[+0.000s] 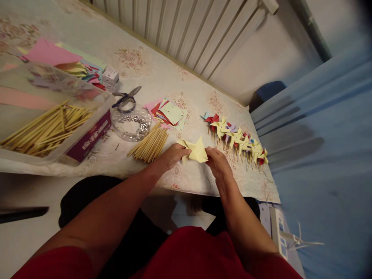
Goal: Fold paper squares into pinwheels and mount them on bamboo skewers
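Note:
Between my two hands, just above the table's front edge, is a pale yellow paper pinwheel [198,151] with its corners curled. My left hand [176,155] pinches its left side, thumb on top. At its right side, the fingers of my right hand [216,158] close on the paper's edge. A bundle of thin wooden sticks [151,144] lies close to my left hand. Behind the pinwheel is a stack of cut paper squares [171,112] in several colours. To the right of my right hand stand rows of finished pinwheels [236,138] on sticks, mostly yellow.
A clear round dish [132,126] holds small shiny metal pieces, with scissors [126,99] behind it. On the left, a plastic bin [58,153] contains more sticks; coloured paper [52,52] lies behind. Small boxes [111,77] stand near. A blue curtain [325,155] hangs at the right.

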A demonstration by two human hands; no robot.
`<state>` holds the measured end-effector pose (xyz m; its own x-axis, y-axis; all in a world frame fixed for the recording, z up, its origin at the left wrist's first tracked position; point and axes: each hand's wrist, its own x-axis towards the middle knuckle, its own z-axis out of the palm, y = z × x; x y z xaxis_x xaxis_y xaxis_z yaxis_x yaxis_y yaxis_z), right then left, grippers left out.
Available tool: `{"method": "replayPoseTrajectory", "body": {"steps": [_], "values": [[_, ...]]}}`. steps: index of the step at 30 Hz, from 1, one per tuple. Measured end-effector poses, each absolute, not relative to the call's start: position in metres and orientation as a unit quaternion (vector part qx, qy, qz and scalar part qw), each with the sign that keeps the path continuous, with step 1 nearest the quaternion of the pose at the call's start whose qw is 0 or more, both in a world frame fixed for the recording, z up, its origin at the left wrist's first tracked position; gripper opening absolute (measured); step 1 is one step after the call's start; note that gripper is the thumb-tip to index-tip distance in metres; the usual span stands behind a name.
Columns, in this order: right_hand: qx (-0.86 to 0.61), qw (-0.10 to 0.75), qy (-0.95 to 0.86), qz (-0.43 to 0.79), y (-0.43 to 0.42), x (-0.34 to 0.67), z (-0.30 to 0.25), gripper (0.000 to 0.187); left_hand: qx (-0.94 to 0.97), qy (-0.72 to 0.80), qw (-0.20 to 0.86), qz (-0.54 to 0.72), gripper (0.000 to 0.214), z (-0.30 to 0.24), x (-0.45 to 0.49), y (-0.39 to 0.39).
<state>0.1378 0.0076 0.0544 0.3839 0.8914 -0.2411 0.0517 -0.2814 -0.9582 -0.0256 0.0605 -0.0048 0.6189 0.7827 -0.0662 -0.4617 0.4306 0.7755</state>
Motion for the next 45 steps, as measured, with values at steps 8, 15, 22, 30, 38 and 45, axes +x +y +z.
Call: {"method": "replayPoseTrajectory", "body": {"steps": [8, 15, 22, 30, 38, 45], "values": [[-0.605, 0.405, -0.358, 0.584, 0.011, 0.129, 0.049, 0.038, 0.397, 0.227, 0.821, 0.342, 0.015, 0.000, -0.032, 0.058], [-0.637, 0.390, -0.356, 0.562, 0.016, 0.126, 0.043, 0.034, 0.413, 0.238, 0.816, 0.328, 0.019, 0.010, -0.035, 0.056], [-0.662, 0.383, -0.378, 0.522, 0.017, 0.127, 0.035, 0.021, 0.429, 0.235, 0.815, 0.310, 0.018, 0.005, -0.029, 0.056], [-0.637, 0.423, -0.351, 0.540, 0.016, 0.124, 0.030, 0.020, 0.409, 0.255, 0.816, 0.319, 0.010, -0.001, -0.032, 0.056], [-0.573, 0.572, -0.282, 0.514, 0.024, 0.120, 0.022, 0.026, 0.274, 0.198, 0.872, 0.353, 0.036, -0.004, -0.028, 0.056], [-0.543, 0.667, -0.210, 0.465, 0.029, 0.094, 0.020, 0.027, 0.269, 0.207, 0.845, 0.413, 0.033, -0.012, -0.015, 0.048]]}}
